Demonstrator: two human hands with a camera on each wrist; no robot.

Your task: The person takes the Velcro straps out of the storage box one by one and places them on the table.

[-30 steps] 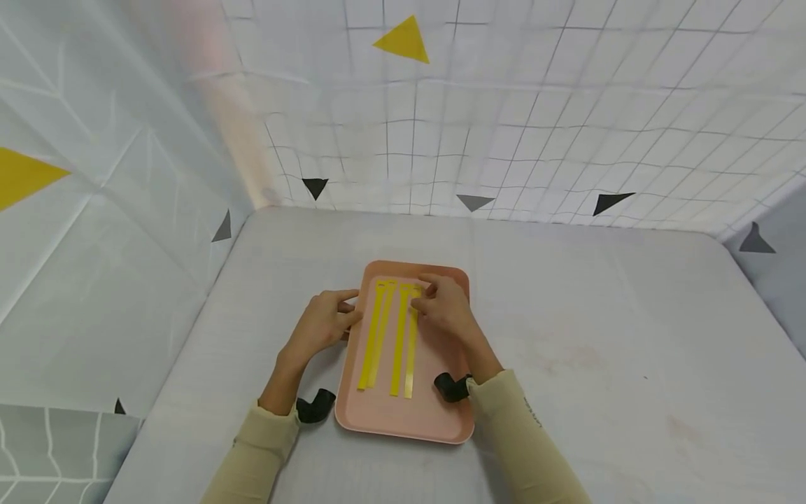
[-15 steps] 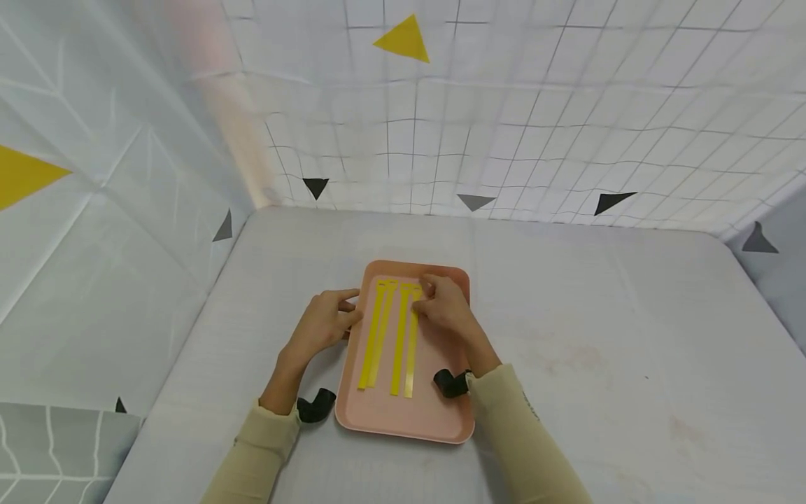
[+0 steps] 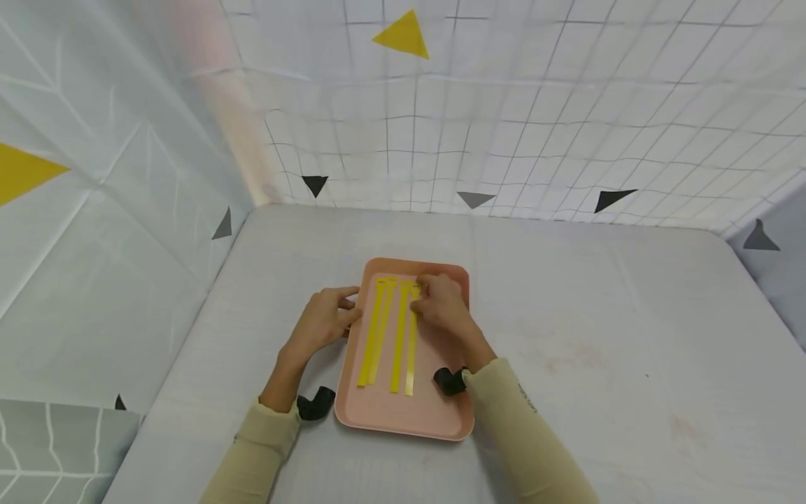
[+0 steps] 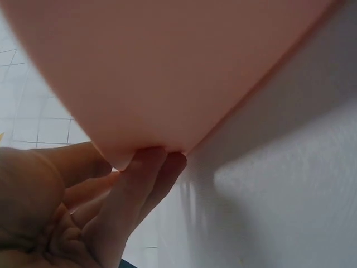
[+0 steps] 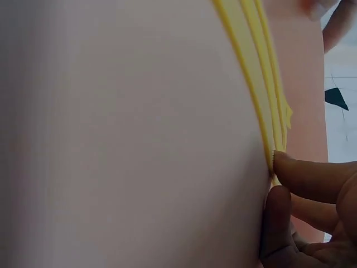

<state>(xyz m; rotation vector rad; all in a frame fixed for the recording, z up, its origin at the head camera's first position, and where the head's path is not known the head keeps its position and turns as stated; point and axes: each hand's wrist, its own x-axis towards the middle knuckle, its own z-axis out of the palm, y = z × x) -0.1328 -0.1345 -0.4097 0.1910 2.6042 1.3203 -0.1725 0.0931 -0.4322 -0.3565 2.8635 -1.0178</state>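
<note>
Several flat yellow straps with slotted heads lie lengthwise in a pink tray. My right hand is over the tray's upper right part. Its thumb and finger pinch the rightmost strap near the head; the right wrist view shows this strap running down into the pinch. The left pair includes an outer strap. At the tray's left rim, my left hand holds the edge. In the left wrist view, fingertips press the underside of the tray, with the thumb on the rim's other side.
The tray rests on a table covered in pale cloth. Black wrist-camera mounts stick out from both cuffs, one beside the tray and one above it. White gridded sheets form the back wall.
The right hand and its cuff have shifted very slightly left, still at the rightmost strap's head. The left hand and the tray keep their places.
</note>
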